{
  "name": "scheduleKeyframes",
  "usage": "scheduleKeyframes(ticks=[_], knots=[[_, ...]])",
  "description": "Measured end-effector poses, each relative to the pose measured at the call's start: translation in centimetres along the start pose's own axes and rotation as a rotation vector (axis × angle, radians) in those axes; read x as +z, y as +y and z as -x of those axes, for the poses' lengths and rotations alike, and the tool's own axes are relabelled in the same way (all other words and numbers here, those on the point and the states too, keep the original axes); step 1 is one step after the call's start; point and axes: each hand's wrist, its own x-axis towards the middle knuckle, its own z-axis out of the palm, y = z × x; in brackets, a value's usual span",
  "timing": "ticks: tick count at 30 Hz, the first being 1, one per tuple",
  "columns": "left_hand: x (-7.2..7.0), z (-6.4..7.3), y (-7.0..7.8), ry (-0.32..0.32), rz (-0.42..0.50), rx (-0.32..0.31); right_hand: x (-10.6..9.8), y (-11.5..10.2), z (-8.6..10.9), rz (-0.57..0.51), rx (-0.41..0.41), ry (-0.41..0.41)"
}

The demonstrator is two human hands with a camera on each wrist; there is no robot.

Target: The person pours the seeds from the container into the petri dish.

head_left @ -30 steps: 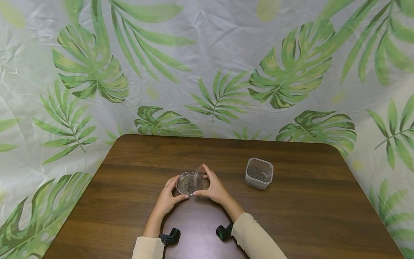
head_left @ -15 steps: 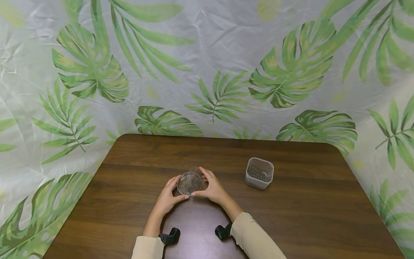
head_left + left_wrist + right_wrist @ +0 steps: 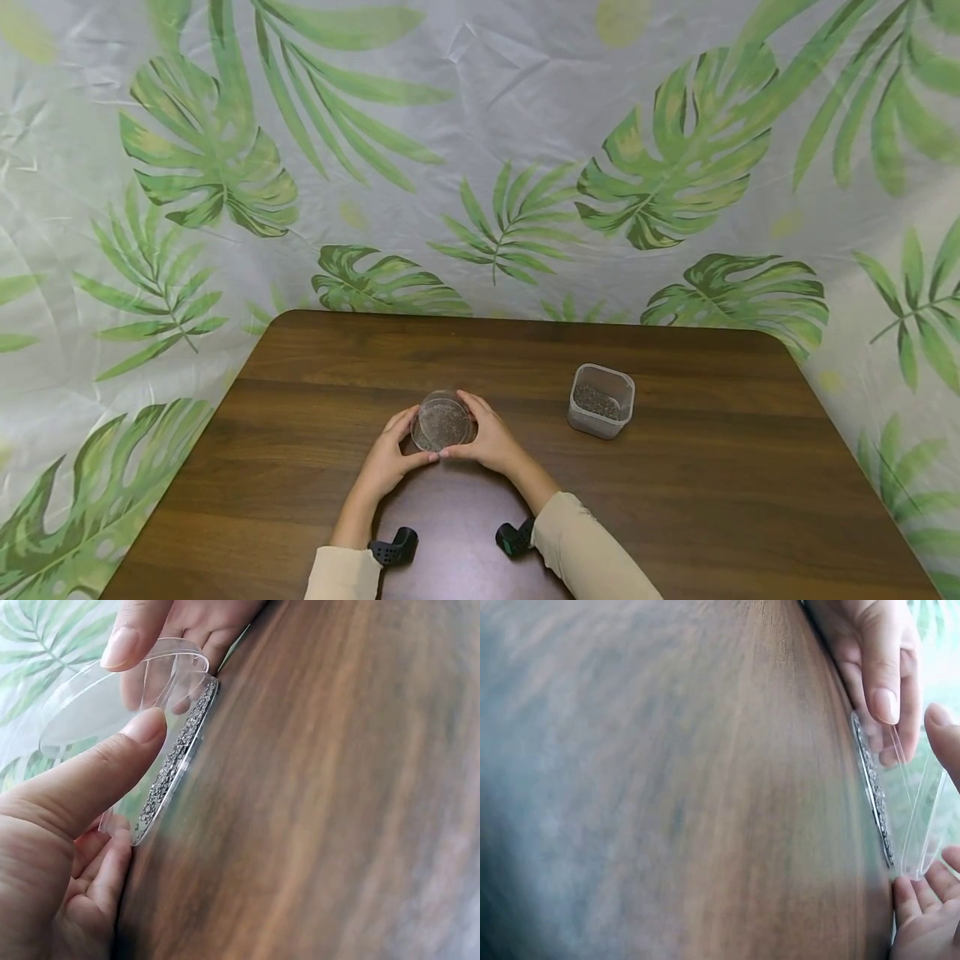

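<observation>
A clear round petri dish [image 3: 178,757] with dark grey grains in it sits on the table between both hands. My left hand [image 3: 386,450] grips its side, thumb at the near rim and fingers curved round the left. The clear lid [image 3: 86,712] is tilted above the dish, leaving a wedge of space between them in both wrist views. My right hand [image 3: 487,433] holds this lid by the edge between thumb and fingers. From the head view, lid and dish overlap almost fully.
To the right on the brown wooden table [image 3: 712,467] stands a clear square plastic container [image 3: 600,404], partly filled with similar dark grains. Behind the table hangs a leaf-patterned cloth [image 3: 510,125]. Black wrist devices [image 3: 395,547] sit on both wrists.
The lid has swung from steeply tilted at the dish's right side to lying much flatter over it. My right hand has shifted slightly left; the left hand stays in place.
</observation>
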Motion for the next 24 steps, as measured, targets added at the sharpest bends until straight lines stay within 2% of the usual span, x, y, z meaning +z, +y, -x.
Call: scheduleKeyframes(ticks=[3,10,14,15,17,21,24], knots=[[-0.3,0.3,1.4,0.0,0.021,0.009,0.1,0.0,0.0,0.004,-0.003,0.0],[-0.3,0.2,1.3,-0.018,0.045,0.006,0.1,0.1,0.0,-0.017,-0.019,-0.015],[-0.8,0.5,3.2,-0.036,0.085,-0.015,0.1,0.1,0.0,-0.008,-0.022,-0.024],[-0.8,0.5,3.2,-0.038,0.094,-0.016,0.1,0.1,0.0,-0.002,-0.024,-0.026],[-0.8,0.5,2.7,-0.042,0.12,-0.033,0.1,0.1,0.0,0.008,-0.027,-0.03],[-0.4,0.3,0.9,-0.042,0.157,-0.082,0.2,0.2,0.0,0.032,-0.036,-0.036],[-0.3,0.2,-0.1,-0.043,0.147,-0.085,0.2,0.2,0.0,0.039,-0.041,-0.038]])
